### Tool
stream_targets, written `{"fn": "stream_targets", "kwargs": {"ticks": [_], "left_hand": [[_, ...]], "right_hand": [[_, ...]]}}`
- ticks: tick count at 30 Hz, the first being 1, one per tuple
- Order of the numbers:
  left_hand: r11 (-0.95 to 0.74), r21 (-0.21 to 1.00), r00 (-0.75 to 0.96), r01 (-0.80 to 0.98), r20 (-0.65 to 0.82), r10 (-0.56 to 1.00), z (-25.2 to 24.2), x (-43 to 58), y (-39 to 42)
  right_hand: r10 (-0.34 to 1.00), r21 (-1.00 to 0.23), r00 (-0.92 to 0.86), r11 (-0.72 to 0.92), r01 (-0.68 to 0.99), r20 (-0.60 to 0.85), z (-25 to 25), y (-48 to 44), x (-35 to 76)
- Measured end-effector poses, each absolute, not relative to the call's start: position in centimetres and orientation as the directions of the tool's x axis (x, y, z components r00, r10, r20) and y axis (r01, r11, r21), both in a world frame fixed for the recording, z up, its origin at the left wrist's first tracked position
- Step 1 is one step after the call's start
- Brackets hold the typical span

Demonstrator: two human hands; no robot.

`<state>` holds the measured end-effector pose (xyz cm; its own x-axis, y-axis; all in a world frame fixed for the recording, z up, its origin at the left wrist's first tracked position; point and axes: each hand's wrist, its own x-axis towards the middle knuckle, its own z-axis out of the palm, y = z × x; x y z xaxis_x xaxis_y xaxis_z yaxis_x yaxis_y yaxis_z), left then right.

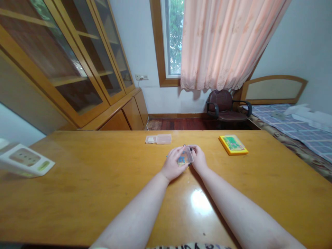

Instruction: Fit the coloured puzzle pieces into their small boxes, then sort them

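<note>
Between my hands, over the middle of the wooden table (103, 193), is a small clear plastic box (190, 156) with small blue and yellowish pieces (181, 159) showing in or behind it. My left hand (174, 163) is curled round the box's left side, its fingers reaching across the top and the near edge. On the right side, my right hand (199, 159) grips the box with bent fingers, partly hidden behind it. A tiny blue bit (167, 156) shows at the left hand's outer edge; what it belongs to I cannot make out.
Beyond my hands lies an opened clear plastic case (164, 139) with something white in its left half. A yellow box with a green picture (233, 144) rests at the right. At the far left stands a white container (27, 160). A chair (228, 107) is behind the table.
</note>
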<state>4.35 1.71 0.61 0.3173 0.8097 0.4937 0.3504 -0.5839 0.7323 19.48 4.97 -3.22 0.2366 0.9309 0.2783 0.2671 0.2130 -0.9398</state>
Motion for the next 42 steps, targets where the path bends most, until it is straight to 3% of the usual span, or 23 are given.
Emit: {"fn": "stream_targets", "kwargs": {"ticks": [13, 19, 23, 27, 42], "left_hand": [[-0.485, 0.847, 0.064, 0.217, 0.484, 0.873, -0.3, 4.3, 2.1], [-0.381, 0.915, -0.076, -0.134, 0.374, 0.924, -1.0, 4.7, 3.2], [-0.318, 0.922, -0.070, -0.220, 0.310, 0.948, -1.0, 4.8, 3.4], [-0.264, 0.936, -0.030, -0.233, 0.264, 0.964, -1.4, 4.8, 3.5], [-0.172, 0.953, -0.023, -0.251, 0.172, 0.985, -2.6, 4.9, 4.0]], "right_hand": [[0.904, -0.895, 0.170, 0.333, 0.297, 0.393, -2.1, 4.0, 19.4], [0.842, -0.742, -0.164, 0.533, 0.406, 0.514, -1.7, 2.6, 19.0], [0.814, -0.599, -0.176, 0.537, 0.594, 0.554, -1.9, 2.2, 18.7], [0.789, -0.549, -0.151, 0.537, 0.641, 0.595, -1.8, 2.2, 18.9], [0.815, -0.564, -0.182, 0.523, 0.638, 0.550, -1.7, 2.2, 19.2]]}}
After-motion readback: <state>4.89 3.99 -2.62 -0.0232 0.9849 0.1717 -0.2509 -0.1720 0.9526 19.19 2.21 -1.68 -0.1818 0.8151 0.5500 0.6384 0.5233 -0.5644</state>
